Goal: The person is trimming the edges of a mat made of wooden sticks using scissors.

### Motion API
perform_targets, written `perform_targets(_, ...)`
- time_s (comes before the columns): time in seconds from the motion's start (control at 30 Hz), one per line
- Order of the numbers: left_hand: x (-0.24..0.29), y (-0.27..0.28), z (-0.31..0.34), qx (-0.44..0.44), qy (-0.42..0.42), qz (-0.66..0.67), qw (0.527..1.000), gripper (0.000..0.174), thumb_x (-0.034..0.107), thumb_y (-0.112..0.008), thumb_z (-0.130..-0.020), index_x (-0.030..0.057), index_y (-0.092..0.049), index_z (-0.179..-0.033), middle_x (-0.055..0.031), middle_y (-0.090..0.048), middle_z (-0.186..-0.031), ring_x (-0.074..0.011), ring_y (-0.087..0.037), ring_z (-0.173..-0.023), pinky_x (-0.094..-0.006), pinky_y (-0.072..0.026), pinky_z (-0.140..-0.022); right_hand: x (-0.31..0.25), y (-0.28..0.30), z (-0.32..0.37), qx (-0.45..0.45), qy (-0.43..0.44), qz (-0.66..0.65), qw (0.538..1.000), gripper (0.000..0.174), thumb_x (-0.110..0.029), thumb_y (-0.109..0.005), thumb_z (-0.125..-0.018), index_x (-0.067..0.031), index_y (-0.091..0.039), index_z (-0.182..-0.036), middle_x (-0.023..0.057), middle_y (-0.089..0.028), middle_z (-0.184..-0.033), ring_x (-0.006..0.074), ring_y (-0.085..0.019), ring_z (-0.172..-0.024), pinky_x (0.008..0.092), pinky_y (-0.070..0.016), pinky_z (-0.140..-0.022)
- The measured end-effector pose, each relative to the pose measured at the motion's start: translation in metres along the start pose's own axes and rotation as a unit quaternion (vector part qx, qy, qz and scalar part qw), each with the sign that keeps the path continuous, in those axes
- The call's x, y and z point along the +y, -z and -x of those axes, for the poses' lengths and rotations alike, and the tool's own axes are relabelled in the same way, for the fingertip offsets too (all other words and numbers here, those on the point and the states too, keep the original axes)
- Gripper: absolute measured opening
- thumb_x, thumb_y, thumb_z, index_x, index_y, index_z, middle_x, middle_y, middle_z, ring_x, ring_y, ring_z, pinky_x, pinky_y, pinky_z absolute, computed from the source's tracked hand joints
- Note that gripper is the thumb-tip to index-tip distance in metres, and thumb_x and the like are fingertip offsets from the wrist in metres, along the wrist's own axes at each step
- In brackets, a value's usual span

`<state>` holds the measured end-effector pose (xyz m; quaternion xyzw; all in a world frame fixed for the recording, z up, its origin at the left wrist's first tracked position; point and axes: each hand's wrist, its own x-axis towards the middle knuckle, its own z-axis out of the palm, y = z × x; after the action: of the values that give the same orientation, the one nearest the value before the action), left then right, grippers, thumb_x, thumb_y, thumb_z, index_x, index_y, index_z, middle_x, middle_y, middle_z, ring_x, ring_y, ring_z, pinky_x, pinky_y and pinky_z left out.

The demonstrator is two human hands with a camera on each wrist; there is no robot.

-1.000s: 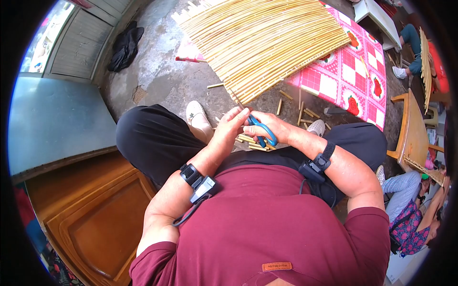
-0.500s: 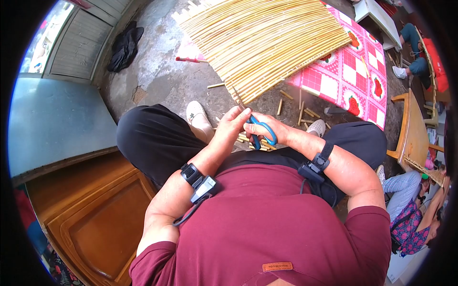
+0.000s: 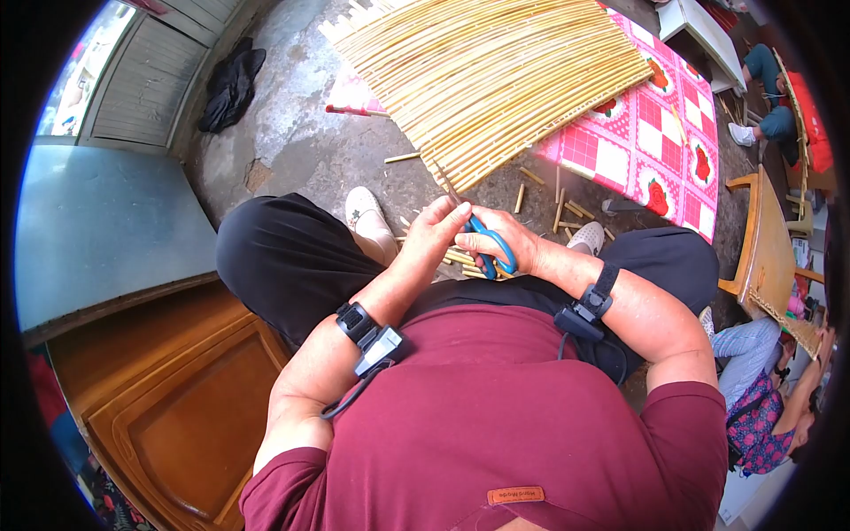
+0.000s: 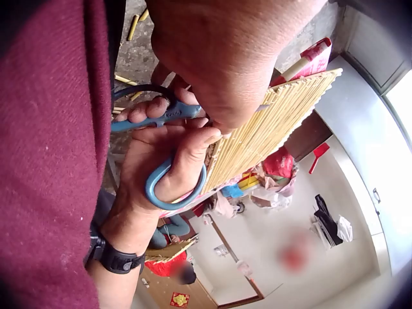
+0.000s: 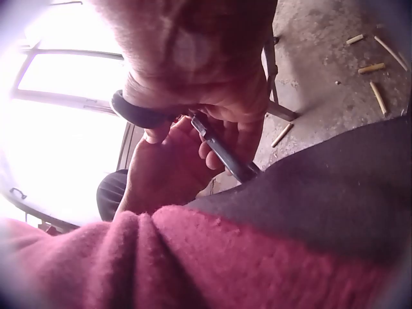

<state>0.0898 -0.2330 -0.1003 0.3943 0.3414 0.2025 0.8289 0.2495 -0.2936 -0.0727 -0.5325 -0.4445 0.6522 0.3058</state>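
A pair of blue-handled metal scissors [image 3: 492,239] is gripped by the right hand [image 3: 513,241], whose fingers are curled through and about the loops, while the blades are pinched near their base between the thumb and bent fingers of the left hand [image 3: 431,232]. The near corner of the slatted mat of thin yellow sticks [image 3: 496,84] is placed just beyond the left fingertips, past the near edge of the table in a pink-and-white cloth [image 3: 611,159]; whether that corner is touched by the blades cannot be told.
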Motion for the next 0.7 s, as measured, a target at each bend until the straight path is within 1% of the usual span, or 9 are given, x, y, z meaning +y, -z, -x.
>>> perform_targets(0.1,-0.001,0.002,-0.001,-0.016,0.007,0.0,1.0,0.027,0.028,-0.057,-0.1,0.0053,-0.059,-0.114,-0.0002,-0.063,-0.088,-0.0084,-0.06,-0.078,-0.0235,-0.0488,-0.07,0.002,0.003,-0.001,-0.005,-0.009,0.001,1.0,0.029,-0.027,-0.063,-0.095,-0.0019,-0.053,-0.106,0.0034,-0.058,-0.075,0.0094,-0.057,-0.059,0.0261,-0.0493,-0.055)
perform_targets(0.2,-0.003,0.003,-0.002,-0.013,0.006,0.004,1.0,0.025,0.027,-0.056,-0.1,0.0055,-0.059,-0.113,-0.0002,-0.063,-0.088,-0.0082,-0.06,-0.078,-0.0232,-0.0489,-0.07,0.005,0.004,-0.002,-0.003,-0.011,-0.005,1.0,0.029,-0.026,-0.064,-0.094,-0.0028,-0.054,-0.107,0.0024,-0.058,-0.076,0.0083,-0.055,-0.058,0.0252,-0.0487,-0.053)
perform_targets(0.3,-0.009,0.007,-0.005,-0.015,0.003,-0.004,1.0,0.024,0.026,-0.055,-0.1,0.0057,-0.059,-0.112,-0.0009,-0.064,-0.088,-0.0088,-0.061,-0.078,-0.023,-0.049,-0.07,0.006,0.005,-0.002,0.005,-0.02,0.022,1.0,0.028,-0.025,-0.066,-0.092,-0.0038,-0.055,-0.106,0.0018,-0.058,-0.079,0.008,-0.056,-0.058,0.0244,-0.0482,-0.052)
perform_targets(0.4,-0.013,0.009,-0.007,-0.008,0.012,-0.008,1.0,0.023,0.026,-0.055,-0.101,0.0055,-0.059,-0.112,-0.0016,-0.064,-0.089,-0.0092,-0.061,-0.078,-0.0229,-0.0489,-0.07,0.008,0.003,-0.001,0.022,-0.004,0.031,0.999,0.029,-0.026,-0.068,-0.091,-0.004,-0.056,-0.105,0.0015,-0.059,-0.081,0.0083,-0.056,-0.058,0.0248,-0.0479,-0.051)
perform_targets(0.5,-0.012,0.007,-0.005,-0.004,0.01,-0.004,1.0,0.024,0.025,-0.054,-0.101,0.005,-0.058,-0.112,-0.0022,-0.064,-0.089,-0.0096,-0.061,-0.078,-0.023,-0.049,-0.07,0.008,0.002,0.0,0.041,0.019,0.027,0.999,0.035,-0.031,-0.071,-0.089,-0.0019,-0.056,-0.103,0.0051,-0.059,-0.076,0.0124,-0.057,-0.056,0.0281,-0.0489,-0.05)
perform_targets(0.7,-0.009,0.006,-0.004,-0.022,0.019,0.014,0.999,0.023,0.026,-0.053,-0.101,0.0056,-0.058,-0.111,-0.0026,-0.064,-0.089,-0.01,-0.062,-0.078,-0.0234,-0.0494,-0.069,0.001,0.003,0.003,0.039,0.007,0.046,0.998,0.033,-0.029,-0.071,-0.089,-0.0017,-0.057,-0.101,0.0051,-0.059,-0.075,0.0118,-0.056,-0.055,0.0282,-0.0481,-0.049)
